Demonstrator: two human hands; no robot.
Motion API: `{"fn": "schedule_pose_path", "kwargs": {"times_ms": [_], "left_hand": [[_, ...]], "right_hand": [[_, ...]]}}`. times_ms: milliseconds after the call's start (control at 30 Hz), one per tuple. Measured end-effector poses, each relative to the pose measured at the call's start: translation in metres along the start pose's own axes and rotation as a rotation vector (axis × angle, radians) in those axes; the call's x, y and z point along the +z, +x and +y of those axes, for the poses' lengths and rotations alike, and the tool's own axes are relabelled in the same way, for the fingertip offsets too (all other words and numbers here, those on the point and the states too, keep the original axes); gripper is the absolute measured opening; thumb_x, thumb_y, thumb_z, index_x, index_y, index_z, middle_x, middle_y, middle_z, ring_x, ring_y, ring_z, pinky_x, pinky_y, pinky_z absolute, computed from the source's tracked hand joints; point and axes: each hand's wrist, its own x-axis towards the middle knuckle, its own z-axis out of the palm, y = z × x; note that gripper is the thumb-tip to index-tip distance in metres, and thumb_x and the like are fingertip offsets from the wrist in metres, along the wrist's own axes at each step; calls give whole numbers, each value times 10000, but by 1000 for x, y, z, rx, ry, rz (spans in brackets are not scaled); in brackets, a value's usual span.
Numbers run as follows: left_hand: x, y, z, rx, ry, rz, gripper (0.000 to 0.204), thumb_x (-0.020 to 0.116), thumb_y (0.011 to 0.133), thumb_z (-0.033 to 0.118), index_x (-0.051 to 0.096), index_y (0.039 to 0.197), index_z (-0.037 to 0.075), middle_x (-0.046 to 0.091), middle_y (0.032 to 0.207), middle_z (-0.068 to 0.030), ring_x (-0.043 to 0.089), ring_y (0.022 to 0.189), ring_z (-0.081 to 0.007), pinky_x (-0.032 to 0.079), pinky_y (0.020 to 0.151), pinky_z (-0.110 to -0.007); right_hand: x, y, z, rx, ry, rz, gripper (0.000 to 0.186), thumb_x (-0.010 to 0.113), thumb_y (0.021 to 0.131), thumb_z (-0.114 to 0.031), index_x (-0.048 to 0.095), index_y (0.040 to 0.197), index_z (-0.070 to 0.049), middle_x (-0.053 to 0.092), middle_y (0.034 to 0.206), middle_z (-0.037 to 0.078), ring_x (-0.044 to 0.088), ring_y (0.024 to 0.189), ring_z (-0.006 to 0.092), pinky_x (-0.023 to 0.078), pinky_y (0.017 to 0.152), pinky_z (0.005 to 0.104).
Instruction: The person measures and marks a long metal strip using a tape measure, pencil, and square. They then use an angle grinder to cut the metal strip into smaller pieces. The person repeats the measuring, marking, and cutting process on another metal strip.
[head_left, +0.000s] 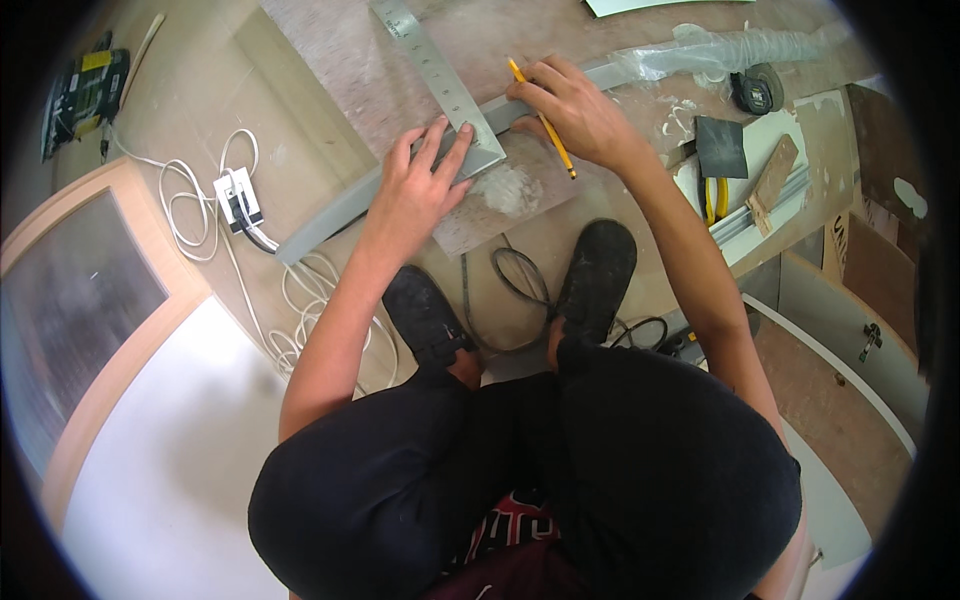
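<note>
My left hand (416,188) presses its fingers onto the thick end of a metal square (440,82), holding it against a long grey bar (330,215). The square's marked blade points away from me, across the bar. My right hand (585,112) rests on the bar just right of the square, with a yellow pencil (556,146) pinched slantwise in its fingers. Part of the bar is hidden under both hands. Its right stretch is wrapped in clear plastic (725,55). A crumpled whitish clump (510,190) lies below the square's corner.
White cables and a power strip (238,196) lie on the left, beside a wood-framed panel (120,230). A tape measure (752,92), a dark square sheet (720,147), yellow-handled pliers (716,200) and a wood scrap (773,185) are at right. Black cable (522,275) loops between my shoes.
</note>
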Motion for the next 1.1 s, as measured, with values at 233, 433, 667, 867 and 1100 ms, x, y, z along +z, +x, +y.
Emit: {"fn": "schedule_pose_path", "kwargs": {"times_ms": [233,433,667,867,1100], "left_hand": [[-1,6,-5,-29,-88,1,803,917,905,200,630,1649,100,682,1506,-156,642,1295,-348,579,1118,-480],[-5,12,-1,-65,-255,-56,759,891,944,126,643,1661,126,695,1498,-190,660,1270,-390,563,1120,-482],[3,8,-2,-43,-285,32,726,903,915,95,691,1609,88,702,1498,-202,662,1261,-394,578,1094,-481],[1,19,1,-37,-300,11,765,911,897,92,678,1626,104,701,1511,-202,653,1242,-397,581,1083,-474],[3,30,2,-15,-264,-28,780,897,916,105,653,1656,139,682,1540,-207,644,1214,-389,579,1084,-467]], "right_hand": [[14,-7,4,-19,137,146,415,944,852,-104,751,1215,-50,670,1213,118,647,1137,370,581,974,499],[12,-16,8,-26,181,171,439,965,823,-92,756,1207,-53,668,1220,109,649,1133,365,590,966,486],[13,-19,11,11,132,186,438,941,832,-135,737,1216,-83,716,1235,89,647,1229,354,577,1043,509],[11,-22,19,32,97,180,402,917,840,-84,738,1200,-92,750,1256,62,656,1262,340,575,1065,508],[0,-21,20,86,124,118,369,912,859,-101,744,1188,-98,740,1205,51,647,1258,326,551,1099,496]]}}
